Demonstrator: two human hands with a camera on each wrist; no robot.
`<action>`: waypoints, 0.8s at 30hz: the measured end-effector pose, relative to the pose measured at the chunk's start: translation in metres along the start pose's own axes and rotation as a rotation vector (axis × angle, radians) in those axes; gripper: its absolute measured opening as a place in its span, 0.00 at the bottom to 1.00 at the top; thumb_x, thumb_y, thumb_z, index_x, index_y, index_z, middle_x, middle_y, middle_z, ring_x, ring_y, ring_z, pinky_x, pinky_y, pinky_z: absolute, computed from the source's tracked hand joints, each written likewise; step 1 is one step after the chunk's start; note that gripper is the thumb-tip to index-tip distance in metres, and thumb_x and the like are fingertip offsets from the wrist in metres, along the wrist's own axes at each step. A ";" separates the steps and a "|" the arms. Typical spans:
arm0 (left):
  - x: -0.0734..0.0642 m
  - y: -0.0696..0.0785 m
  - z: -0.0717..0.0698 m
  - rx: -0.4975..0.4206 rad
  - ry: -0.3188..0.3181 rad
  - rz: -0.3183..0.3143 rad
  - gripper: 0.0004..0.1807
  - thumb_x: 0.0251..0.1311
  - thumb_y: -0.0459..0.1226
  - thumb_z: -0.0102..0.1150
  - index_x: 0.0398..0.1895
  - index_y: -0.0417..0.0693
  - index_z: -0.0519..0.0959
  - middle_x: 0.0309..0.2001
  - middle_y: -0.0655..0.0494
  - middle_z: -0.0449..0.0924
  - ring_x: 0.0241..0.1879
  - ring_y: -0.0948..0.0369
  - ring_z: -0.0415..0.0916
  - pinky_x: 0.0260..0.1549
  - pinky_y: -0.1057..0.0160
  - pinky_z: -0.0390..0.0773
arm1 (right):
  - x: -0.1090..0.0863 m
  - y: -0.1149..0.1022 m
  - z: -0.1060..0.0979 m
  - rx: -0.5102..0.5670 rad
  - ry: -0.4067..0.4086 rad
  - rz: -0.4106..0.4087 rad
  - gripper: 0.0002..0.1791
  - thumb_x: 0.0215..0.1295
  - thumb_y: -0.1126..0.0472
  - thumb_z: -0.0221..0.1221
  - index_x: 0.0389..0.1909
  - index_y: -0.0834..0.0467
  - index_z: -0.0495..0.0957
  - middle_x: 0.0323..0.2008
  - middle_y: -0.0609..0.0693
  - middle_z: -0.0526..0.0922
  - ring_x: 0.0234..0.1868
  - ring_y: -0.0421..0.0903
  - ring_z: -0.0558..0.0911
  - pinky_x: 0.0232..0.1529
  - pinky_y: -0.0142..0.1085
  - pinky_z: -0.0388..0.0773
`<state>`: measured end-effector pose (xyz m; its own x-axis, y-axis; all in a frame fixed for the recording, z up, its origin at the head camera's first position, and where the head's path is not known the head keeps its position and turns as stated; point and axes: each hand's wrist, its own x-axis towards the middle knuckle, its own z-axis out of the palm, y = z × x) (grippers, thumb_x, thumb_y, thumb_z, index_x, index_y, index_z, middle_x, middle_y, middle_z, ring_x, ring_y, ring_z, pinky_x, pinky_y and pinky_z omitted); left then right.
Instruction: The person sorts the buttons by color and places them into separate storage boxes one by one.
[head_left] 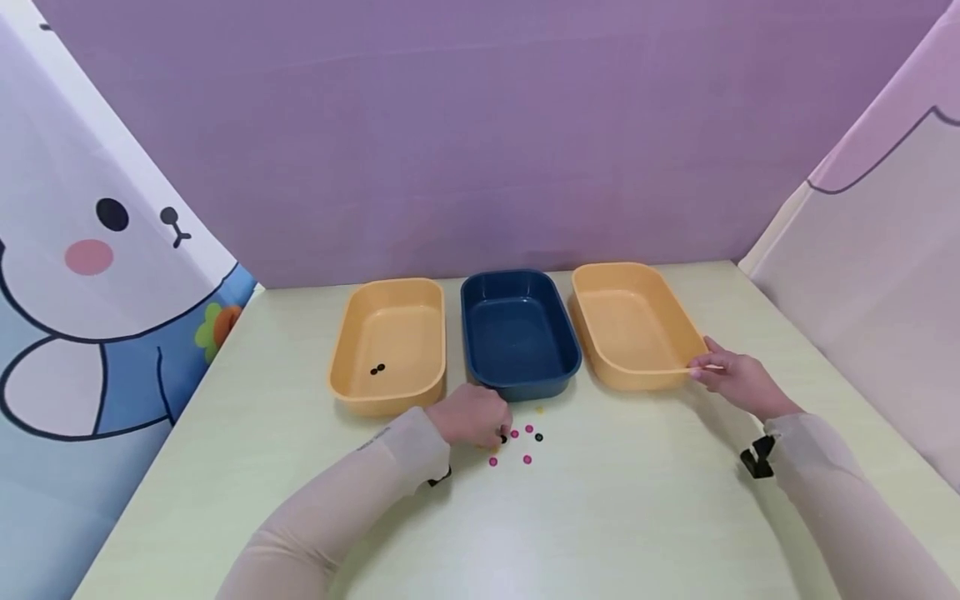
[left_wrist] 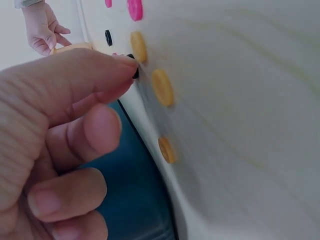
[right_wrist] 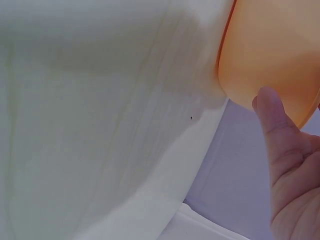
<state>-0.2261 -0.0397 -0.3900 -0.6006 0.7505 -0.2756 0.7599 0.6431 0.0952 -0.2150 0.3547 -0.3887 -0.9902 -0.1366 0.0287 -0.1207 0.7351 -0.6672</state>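
My left hand (head_left: 471, 415) reaches down to the table in front of the blue tray (head_left: 522, 387). Its thumb and forefinger pinch a small black button (left_wrist: 134, 67) at the tabletop, while the other fingers curl. Close by lie yellow buttons (left_wrist: 163, 87), several pink buttons (head_left: 527, 459) and another black button (head_left: 539, 437). My right hand (head_left: 738, 383) grips the near right corner of the right-hand yellow tray (head_left: 637, 380). In the right wrist view the thumb (right_wrist: 272, 107) presses against that tray's outer wall.
A second yellow tray (head_left: 386, 404) stands left of the blue one, with two black buttons (head_left: 377, 369) on its floor. All three trays stand in a row on the pale table (head_left: 600, 517). A purple cloth (head_left: 480, 150) hangs behind them, with printed cloths at both sides.
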 end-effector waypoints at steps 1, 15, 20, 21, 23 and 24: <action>0.000 0.000 0.000 -0.003 -0.001 0.000 0.14 0.54 0.37 0.64 0.14 0.56 0.75 0.15 0.65 0.63 0.20 0.66 0.64 0.20 0.69 0.59 | 0.000 0.001 0.000 0.000 0.002 -0.001 0.14 0.67 0.62 0.58 0.40 0.72 0.78 0.65 0.78 0.52 0.45 0.61 0.82 0.32 0.26 0.76; -0.001 0.001 0.000 0.048 0.016 0.041 0.22 0.53 0.36 0.62 0.08 0.55 0.63 0.13 0.64 0.55 0.17 0.66 0.57 0.18 0.69 0.52 | -0.003 -0.002 -0.002 -0.095 0.046 -0.097 0.09 0.64 0.62 0.61 0.36 0.67 0.80 0.61 0.77 0.61 0.60 0.73 0.65 0.39 0.22 0.66; 0.000 0.002 0.002 0.073 0.010 0.035 0.21 0.54 0.38 0.63 0.09 0.55 0.65 0.13 0.65 0.57 0.17 0.66 0.59 0.19 0.69 0.55 | -0.002 -0.003 -0.003 -0.119 0.024 -0.079 0.10 0.65 0.61 0.60 0.37 0.66 0.79 0.62 0.77 0.60 0.60 0.74 0.65 0.45 0.38 0.70; 0.000 0.002 0.003 0.080 0.006 0.033 0.20 0.54 0.38 0.64 0.10 0.55 0.66 0.13 0.65 0.58 0.17 0.66 0.59 0.19 0.69 0.55 | -0.002 -0.003 -0.003 -0.117 0.019 -0.074 0.10 0.65 0.61 0.60 0.37 0.66 0.79 0.62 0.77 0.59 0.60 0.74 0.65 0.46 0.41 0.70; -0.001 0.002 0.004 0.102 0.003 0.036 0.20 0.54 0.39 0.64 0.10 0.56 0.66 0.13 0.65 0.59 0.16 0.66 0.59 0.19 0.69 0.56 | -0.001 -0.002 -0.003 -0.112 0.010 -0.063 0.10 0.66 0.61 0.59 0.37 0.66 0.79 0.63 0.77 0.58 0.60 0.74 0.64 0.48 0.46 0.69; -0.001 0.003 0.004 0.113 0.004 0.040 0.20 0.54 0.39 0.64 0.11 0.56 0.66 0.13 0.65 0.59 0.16 0.66 0.59 0.18 0.69 0.57 | -0.001 -0.002 -0.002 -0.108 0.007 -0.058 0.11 0.66 0.61 0.59 0.37 0.67 0.79 0.63 0.77 0.58 0.60 0.75 0.63 0.48 0.48 0.69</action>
<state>-0.2225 -0.0390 -0.3933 -0.5699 0.7760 -0.2702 0.8064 0.5914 -0.0022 -0.2139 0.3547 -0.3853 -0.9818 -0.1766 0.0702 -0.1842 0.7935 -0.5800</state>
